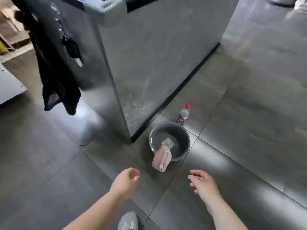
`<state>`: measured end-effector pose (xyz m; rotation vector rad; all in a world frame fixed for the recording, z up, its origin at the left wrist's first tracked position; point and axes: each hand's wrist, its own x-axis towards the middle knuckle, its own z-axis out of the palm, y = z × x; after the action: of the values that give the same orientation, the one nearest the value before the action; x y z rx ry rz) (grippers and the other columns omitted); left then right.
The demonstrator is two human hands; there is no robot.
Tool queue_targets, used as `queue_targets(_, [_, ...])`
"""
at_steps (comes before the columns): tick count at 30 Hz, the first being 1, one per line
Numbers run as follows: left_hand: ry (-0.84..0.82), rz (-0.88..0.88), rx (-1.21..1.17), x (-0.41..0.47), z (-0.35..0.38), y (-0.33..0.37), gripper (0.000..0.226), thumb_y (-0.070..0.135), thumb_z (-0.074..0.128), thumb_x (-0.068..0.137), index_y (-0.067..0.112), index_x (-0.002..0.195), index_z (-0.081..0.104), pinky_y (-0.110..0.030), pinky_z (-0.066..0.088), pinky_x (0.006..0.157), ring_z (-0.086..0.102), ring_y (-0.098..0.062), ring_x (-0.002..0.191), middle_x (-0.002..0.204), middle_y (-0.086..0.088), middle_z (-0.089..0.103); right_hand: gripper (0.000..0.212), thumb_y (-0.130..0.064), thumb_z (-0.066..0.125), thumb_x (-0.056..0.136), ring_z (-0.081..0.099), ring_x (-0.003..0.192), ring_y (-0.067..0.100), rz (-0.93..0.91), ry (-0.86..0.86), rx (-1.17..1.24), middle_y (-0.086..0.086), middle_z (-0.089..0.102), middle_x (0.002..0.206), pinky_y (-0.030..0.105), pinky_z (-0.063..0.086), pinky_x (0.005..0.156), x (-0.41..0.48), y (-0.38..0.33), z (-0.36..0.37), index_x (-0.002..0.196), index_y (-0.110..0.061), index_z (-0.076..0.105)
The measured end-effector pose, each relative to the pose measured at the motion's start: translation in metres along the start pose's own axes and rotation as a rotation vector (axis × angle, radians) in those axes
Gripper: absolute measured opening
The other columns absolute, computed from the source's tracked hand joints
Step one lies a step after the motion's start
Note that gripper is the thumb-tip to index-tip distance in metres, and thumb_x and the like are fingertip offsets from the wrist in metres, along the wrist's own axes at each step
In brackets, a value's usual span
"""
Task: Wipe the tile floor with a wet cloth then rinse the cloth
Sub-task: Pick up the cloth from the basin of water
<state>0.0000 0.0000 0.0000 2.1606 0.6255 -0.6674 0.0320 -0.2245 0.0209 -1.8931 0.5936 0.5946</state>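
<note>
Tile floor [249, 130]: dark grey large-format tiles with thin grout lines, glossy, with pale glare patches at 6 o'clock and 9 o'clock of the view's centre.

Counter block [157, 55]: a grey stone-look unit with a black plinth strip. It fills the view from 11 to 1 o'clock, and its near corner comes down close to the centre.

Dark garment [53, 72]: hangs against the block's left face at 10 o'clock, its hem clear of the floor.

Basin [188, 140]: round and dark grey, standing on the floor at 5 o'clock of centre, just beside the block's corner. Whether it holds water cannot be told.

Left hand [126, 180]: at 7 o'clock of the basin, above the floor, fingers loosely curled, holding nothing. It is apart from the cloth.

Right hand [205, 183]: at 5 o'clock of the basin, fingers relaxed and slightly spread, holding nothing, touching nothing.

Cloth [162, 159]: pinkish-white, draped over the basin's rim at its 7 o'clock. One end lies inside the basin and the other hangs outside toward the floor. It lies between the basin and the two hands.

Shoe [128, 221]: grey, at 6 o'clock on the view's lower edge, partly cut off.

Bottle [184, 114]: small, with a red cap, upright on the floor at 1 o'clock of the basin, near it but not touching.
</note>
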Motion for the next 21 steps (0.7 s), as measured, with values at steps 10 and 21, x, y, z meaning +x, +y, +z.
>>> queue_targets(10, [-0.093, 0.024, -0.101, 0.296, 0.16, -0.046, 0.025, 0.026, 0.052, 0.087, 0.016, 0.11, 0.049, -0.027, 0.04, 0.087, 0.055, -0.024, 0.104, 0.113, -0.006, 0.06, 0.03, -0.008, 0.058, 0.086, 0.056, 0.088, 0.005, -0.26, -0.017, -0.209, -0.002, 0.057, 0.101, -0.002, 0.041, 0.068, 0.272, 0.1, 0.095, 0.115, -0.014, 0.058])
queue_targets(21, [-0.072, -0.067, -0.322, 0.319, 0.192, -0.063, 0.049, 0.029, 0.074, 0.069, 0.014, 0.095, 0.035, -0.017, 0.04, 0.058, 0.052, -0.012, 0.081, 0.087, 0.005, 0.05, 0.039, -0.02, 0.059, 0.083, 0.051, 0.112, 0.023, -0.305, 0.023, -0.404, -0.001, 0.066, 0.112, 0.033, 0.044, 0.094, 0.326, 0.136, 0.142, 0.122, -0.021, 0.054])
